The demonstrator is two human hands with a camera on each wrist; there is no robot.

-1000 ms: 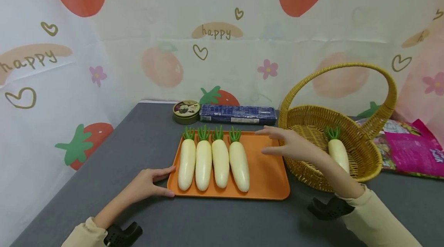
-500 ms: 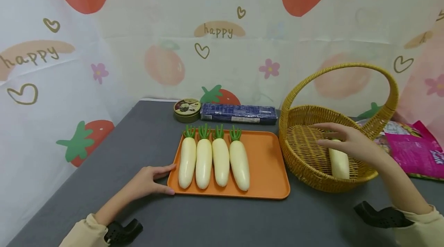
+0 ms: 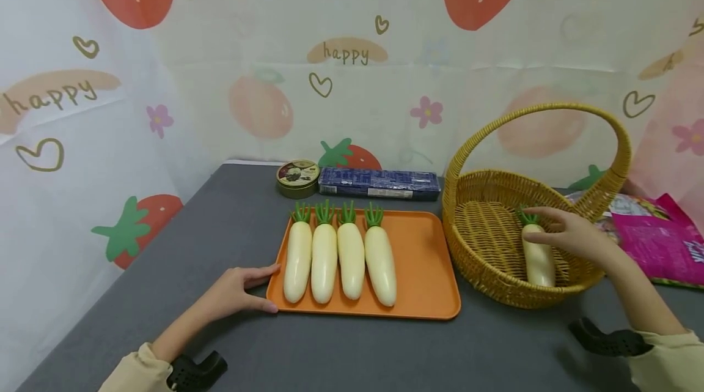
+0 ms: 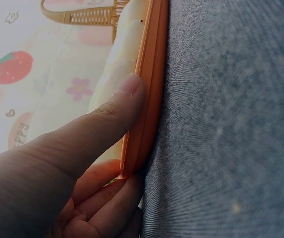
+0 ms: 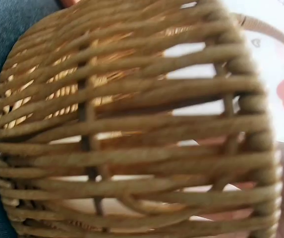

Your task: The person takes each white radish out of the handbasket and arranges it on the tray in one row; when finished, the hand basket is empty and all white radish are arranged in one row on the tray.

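Note:
In the head view, my left hand (image 3: pixel 233 294) holds the left end of an orange tray (image 3: pixel 423 276). The left wrist view shows its thumb (image 4: pixel 124 99) on the tray's rim and the fingers round the corner. Several white radishes (image 3: pixel 324 263) with green tops lie side by side on the tray's left and middle. My right hand (image 3: pixel 572 233) reaches into a wicker basket (image 3: pixel 478 227), its thumb and index finger spread over the upper part of another white radish (image 3: pixel 540 266). In the right wrist view, the basket's woven side (image 5: pixel 132 114) hides most of this hand.
Behind the tray stand a round tin (image 3: pixel 297 179) and a long blue packet (image 3: pixel 379 183). A pink bag (image 3: pixel 660 242) lies right of the basket, whose tall handle (image 3: pixel 550 109) arches above it. A patterned cloth (image 3: pixel 209 104) hangs behind the grey table (image 3: pixel 352 349).
My right hand has moved from over the tray's right side to the basket, then lowered toward the radish there. My left hand has stayed at the tray's edge.

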